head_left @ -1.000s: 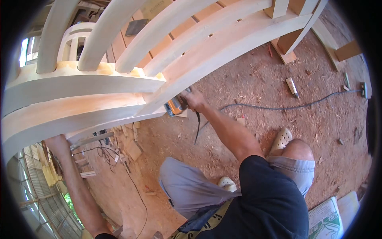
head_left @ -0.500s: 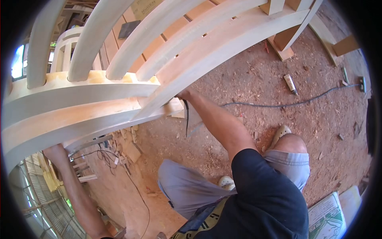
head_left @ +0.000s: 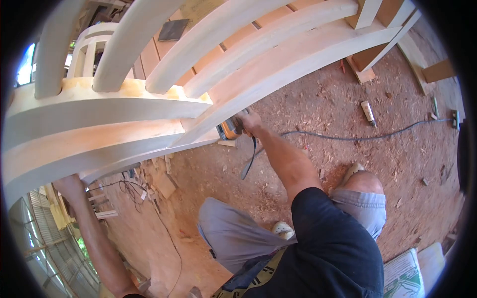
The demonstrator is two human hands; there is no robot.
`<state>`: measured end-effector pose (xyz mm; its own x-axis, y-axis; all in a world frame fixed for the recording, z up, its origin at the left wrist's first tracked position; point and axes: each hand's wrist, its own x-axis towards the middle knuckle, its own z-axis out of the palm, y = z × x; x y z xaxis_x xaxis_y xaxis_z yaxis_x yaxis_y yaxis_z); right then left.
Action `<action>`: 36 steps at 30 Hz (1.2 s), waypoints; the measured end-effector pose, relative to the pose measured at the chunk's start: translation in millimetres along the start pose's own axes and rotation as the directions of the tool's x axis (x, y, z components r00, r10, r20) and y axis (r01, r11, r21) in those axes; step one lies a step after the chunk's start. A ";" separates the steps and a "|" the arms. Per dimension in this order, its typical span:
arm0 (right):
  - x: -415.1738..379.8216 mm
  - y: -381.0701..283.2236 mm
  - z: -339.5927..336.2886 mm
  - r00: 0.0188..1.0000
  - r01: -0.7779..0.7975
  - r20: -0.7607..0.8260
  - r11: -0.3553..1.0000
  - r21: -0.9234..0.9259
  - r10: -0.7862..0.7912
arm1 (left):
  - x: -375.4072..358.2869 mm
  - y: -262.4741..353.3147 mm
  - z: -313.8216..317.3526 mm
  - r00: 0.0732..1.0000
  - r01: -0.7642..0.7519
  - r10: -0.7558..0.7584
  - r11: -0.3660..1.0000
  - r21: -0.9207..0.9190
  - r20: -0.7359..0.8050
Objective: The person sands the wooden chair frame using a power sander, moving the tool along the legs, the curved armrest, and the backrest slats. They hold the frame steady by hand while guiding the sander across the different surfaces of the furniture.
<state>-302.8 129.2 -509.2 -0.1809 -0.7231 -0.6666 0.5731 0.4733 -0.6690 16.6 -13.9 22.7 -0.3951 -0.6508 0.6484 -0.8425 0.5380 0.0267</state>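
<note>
My right hand (head_left: pixel 248 121) is closed on an orange and black power tool (head_left: pixel 230 128), whose front end sits against the lower curved rail of a pale wooden frame (head_left: pixel 119 113). A dark cord hangs below the tool. At the lower left, my left hand (head_left: pixel 71 188) reaches up to the underside of the frame's curved rail; its fingers are hidden behind the wood. Several rounded slats (head_left: pixel 198 42) run upward from the frame.
Wood shavings cover the dirt floor. A white tube (head_left: pixel 367 112) lies near a dark cable (head_left: pixel 343 137) at the right. Wood offcuts (head_left: pixel 163 183) are piled below the frame. A printed sack (head_left: pixel 405 273) lies at the lower right.
My right hand has come out from behind the rail, moving slightly right, and the orange tool now shows. The frame appears shifted a little right and up in view.
</note>
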 end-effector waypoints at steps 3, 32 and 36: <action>33.4 65.0 3.8 0.972 0.236 0.028 0.966 -0.102 -0.235 | 8.3 -32.0 -10.0 0.982 -0.189 0.176 0.932 0.308 0.070; -140.5 12.4 -112.1 0.970 0.185 -0.186 0.970 0.158 -0.154 | -51.3 77.9 38.0 0.800 0.271 -0.594 0.235 -0.933 0.082; -135.0 24.1 -133.2 0.956 0.211 -0.226 0.974 0.083 -0.188 | -78.1 100.3 43.9 0.729 0.226 -0.683 0.200 -0.953 0.029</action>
<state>-371.0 305.2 -479.2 -0.4612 -0.6667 -0.5855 0.5863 0.2662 -0.7651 -53.1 67.3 -58.7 0.2770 -0.8580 0.4326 0.0912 0.4717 0.8771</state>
